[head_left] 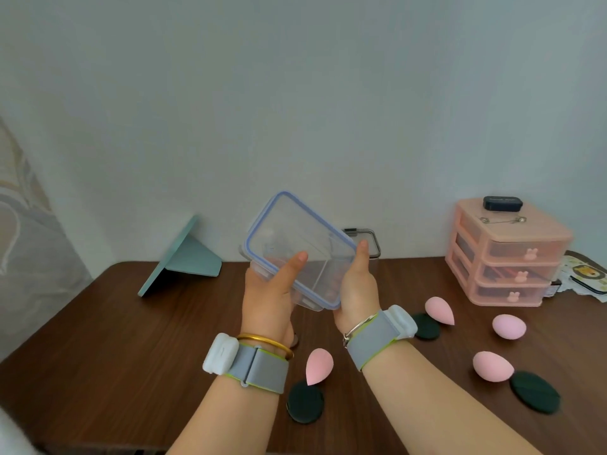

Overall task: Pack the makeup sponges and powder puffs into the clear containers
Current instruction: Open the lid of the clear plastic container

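Clear rectangular plastic container with blue seal (297,247) is held tilted above the brown wooden desk (131,339), grasped by the left hand (271,297) and right hand (356,284). Pink teardrop sponges (439,310) and dark round puffs (304,402) lie on the desk.

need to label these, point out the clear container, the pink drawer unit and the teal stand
clear container (297,254), head view, its lid
pink drawer unit (522,254), head view, top drawer front
teal stand (197,257), head view, its back prop

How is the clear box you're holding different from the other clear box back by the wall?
The held container has a blue-edged lid; the rear container has a dark rim. The held one is lifted and tilted between the left hand and right hand; the rear one stands level on the table. Both are clear.
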### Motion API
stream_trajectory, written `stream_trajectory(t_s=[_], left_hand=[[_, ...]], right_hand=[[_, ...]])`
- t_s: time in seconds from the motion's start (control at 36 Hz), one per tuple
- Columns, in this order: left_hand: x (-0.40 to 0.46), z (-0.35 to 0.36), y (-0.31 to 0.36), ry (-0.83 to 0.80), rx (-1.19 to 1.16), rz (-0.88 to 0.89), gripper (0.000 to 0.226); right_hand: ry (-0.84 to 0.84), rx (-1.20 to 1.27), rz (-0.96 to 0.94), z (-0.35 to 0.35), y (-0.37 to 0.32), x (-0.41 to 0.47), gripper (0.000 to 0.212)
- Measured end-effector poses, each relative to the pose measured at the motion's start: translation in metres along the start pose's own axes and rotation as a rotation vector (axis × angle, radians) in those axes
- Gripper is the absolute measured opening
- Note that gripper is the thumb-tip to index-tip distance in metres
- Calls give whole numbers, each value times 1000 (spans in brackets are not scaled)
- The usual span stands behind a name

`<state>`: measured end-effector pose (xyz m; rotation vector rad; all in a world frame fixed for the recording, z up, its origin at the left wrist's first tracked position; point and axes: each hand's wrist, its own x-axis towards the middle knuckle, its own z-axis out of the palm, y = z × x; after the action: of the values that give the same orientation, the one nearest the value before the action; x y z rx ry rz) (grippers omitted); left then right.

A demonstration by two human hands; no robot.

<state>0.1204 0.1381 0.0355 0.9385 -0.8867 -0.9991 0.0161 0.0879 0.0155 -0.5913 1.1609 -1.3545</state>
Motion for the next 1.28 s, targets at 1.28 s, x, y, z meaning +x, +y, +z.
stream_trajectory(t_s=[1.28], left_hand=[[13,-78,14,-50,-435,-455,87]], right_hand=[[-196,-312,-216,19,11,-19,22]])
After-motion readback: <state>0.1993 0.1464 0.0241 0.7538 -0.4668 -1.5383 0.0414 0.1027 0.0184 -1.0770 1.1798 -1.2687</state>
